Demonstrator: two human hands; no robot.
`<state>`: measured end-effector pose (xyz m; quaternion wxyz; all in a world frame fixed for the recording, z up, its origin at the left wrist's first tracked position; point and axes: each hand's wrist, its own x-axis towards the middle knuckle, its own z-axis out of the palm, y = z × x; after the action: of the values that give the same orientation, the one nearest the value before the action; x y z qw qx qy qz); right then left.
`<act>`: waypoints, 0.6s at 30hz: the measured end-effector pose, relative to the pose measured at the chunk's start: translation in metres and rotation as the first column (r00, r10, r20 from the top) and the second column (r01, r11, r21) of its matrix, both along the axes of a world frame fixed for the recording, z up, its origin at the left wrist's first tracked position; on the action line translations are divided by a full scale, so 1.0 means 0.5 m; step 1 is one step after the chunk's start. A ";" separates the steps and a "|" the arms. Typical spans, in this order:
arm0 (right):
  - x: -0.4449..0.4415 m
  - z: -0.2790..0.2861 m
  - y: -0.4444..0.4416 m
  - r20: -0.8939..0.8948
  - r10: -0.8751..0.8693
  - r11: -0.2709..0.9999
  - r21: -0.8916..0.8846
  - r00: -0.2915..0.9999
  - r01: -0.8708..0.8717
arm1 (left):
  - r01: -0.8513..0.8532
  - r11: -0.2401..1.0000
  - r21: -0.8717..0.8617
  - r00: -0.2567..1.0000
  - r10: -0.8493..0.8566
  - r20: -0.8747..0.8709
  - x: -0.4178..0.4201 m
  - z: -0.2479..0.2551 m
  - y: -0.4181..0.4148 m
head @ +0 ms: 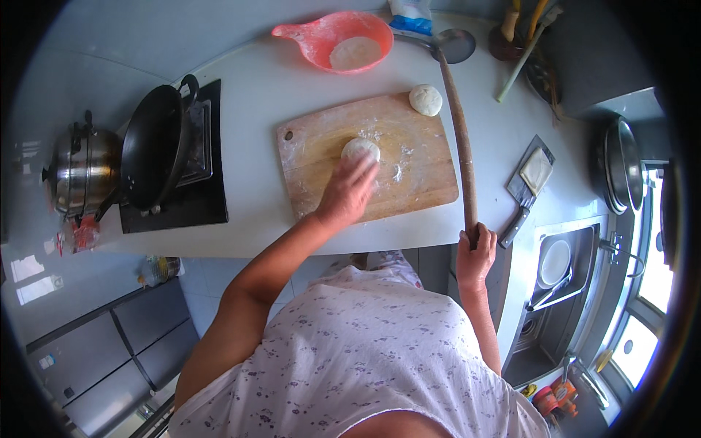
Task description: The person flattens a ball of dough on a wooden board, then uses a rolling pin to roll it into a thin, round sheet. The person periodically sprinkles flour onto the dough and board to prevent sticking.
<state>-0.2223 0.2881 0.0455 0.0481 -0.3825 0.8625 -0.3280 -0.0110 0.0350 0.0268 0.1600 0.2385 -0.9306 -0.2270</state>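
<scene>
My left hand, blurred, reaches over the near edge of a round ball of dough in the middle of the wooden cutting board. Whether its fingers grip the dough or only lie over it is unclear. A second dough ball rests at the board's far right corner. To the right of the board, my right hand is closed around the near end of a long wooden rolling pin. The pin's far end lies over a metal ladle. Loose flour dusts the board.
A pink bowl of flour stands behind the board. At left are a black wok and a steel pot. A cleaver lies right of the pin, a white block on its blade. The sink is at right.
</scene>
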 end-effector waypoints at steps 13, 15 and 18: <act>0.026 0.010 0.012 0.015 -0.036 0.999 -0.002 0.999 0.036 | -0.258 0.955 0.149 0.936 0.285 -0.207 -0.097 0.053 -0.045; 0.031 0.005 0.016 0.038 -0.051 0.999 0.015 0.998 0.051 | -0.064 0.993 0.104 0.980 0.082 -0.183 -0.095 0.034 -0.009; 0.033 0.005 0.019 0.071 -0.071 0.997 0.041 0.995 0.068 | 0.031 0.999 0.020 0.995 -0.029 -0.093 -0.083 0.028 0.019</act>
<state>-0.2058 0.2976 0.0480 0.0753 -0.3392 0.8790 -0.3266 -0.0525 0.0447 0.0407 0.1969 0.2155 -0.9232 -0.2499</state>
